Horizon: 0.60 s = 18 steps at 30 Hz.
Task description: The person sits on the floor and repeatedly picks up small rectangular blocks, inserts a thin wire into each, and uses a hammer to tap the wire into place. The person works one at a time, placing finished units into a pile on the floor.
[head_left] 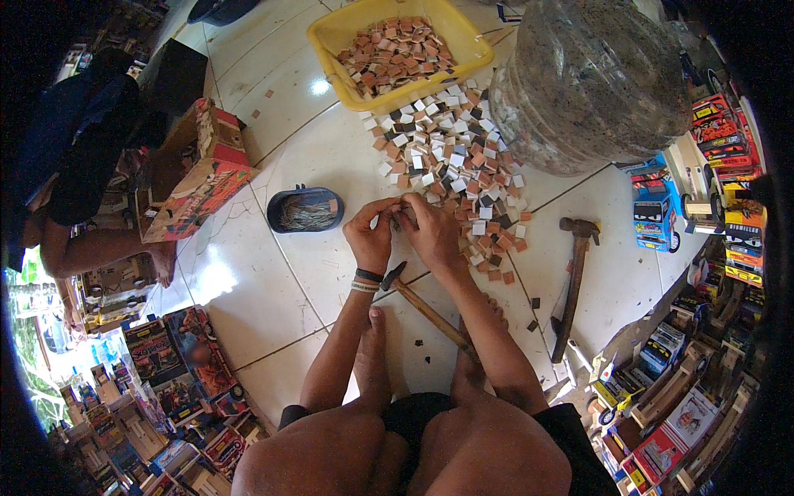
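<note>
My left hand (370, 235) and my right hand (431, 236) meet in front of me, fingertips pinched together. Whatever they pinch is small and mostly covered by the fingers. Just beyond lies a heap of small square pieces (447, 157), white, brown and black. A blue oval container (304, 229) with thin nails (302, 211) in it stands left of my left hand. Between my forearms a wooden-handled hammer (430, 312) lies with its head near my left wrist. A second, darker hammer (572, 285) rests on the floor farther right.
A yellow tub (364, 101) of brown pieces stands behind the heap, beside a large cloudy plastic container (587, 91). Toy trucks (656, 221) are stacked along the right; more toy vehicles (186, 355) fill the lower left. Another person's leg (107, 255) is near a red cardboard box (198, 198).
</note>
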Available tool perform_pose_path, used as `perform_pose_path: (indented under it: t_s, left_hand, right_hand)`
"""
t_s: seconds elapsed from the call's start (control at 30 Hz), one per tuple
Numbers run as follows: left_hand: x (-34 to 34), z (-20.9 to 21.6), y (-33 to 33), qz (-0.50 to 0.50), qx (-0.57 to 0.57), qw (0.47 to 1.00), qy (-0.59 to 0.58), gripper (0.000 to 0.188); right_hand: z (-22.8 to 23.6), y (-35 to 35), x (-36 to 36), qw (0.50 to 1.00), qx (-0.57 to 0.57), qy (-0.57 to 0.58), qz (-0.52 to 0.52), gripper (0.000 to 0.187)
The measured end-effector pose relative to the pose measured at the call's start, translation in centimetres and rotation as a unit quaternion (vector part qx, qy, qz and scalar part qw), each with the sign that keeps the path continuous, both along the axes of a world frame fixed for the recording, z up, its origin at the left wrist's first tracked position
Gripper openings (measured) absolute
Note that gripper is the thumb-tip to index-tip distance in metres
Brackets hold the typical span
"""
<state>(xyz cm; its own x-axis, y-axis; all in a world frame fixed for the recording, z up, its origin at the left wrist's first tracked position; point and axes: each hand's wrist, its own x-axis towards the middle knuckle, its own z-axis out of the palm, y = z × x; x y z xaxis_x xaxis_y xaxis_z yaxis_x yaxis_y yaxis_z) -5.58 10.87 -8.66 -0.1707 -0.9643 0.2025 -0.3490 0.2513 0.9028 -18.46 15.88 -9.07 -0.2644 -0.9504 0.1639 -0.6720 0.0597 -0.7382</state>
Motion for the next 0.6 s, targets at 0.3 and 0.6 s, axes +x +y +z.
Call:
perform_pose_path:
  t_s: [0.3, 0.6]
  left_hand:
    - [-0.3, -1.3, 0.7, 0.02, -0.097, 0.995, -0.029, 0.021]
    - [0.0, -1.1, 0.8, 0.014, 0.073, 0.99, 0.123, 0.018]
  right_hand:
    - [0.9, -0.2, 0.1, 1.0, 0.008, -0.005, 0.002, 0.044]
    - [0.9, -0.4, 0.2, 1.0, 0.015, -0.008, -0.008, 0.043]
